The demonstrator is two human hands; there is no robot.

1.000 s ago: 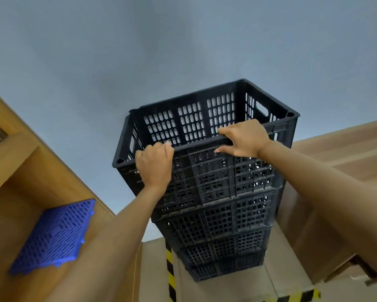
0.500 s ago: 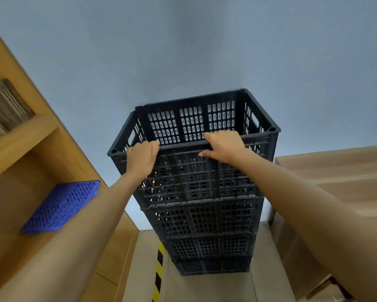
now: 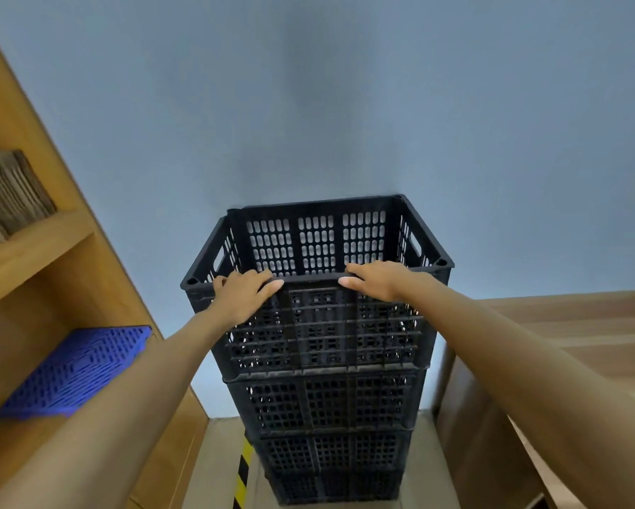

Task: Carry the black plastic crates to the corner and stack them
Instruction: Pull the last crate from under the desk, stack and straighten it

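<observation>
Where hands (image 3: 243,295) grip, rim (image 3: 310,279) hidden

I see the stacked black plastic crates (image 3: 319,361) as matt, perforated moulded plastic, slightly scuffed at the rims. The blue plastic grid panel (image 3: 77,369) looks smoother, with a faint sheen. The tan wooden shelf (image 3: 33,251) has a smooth laminate finish; the grey-blue wall (image 3: 345,104) is matt paint.

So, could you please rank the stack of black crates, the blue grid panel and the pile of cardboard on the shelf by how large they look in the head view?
1. stack of black crates, clearly largest.
2. blue grid panel.
3. pile of cardboard, partly cut off at the frame edge, so unsure.
</observation>
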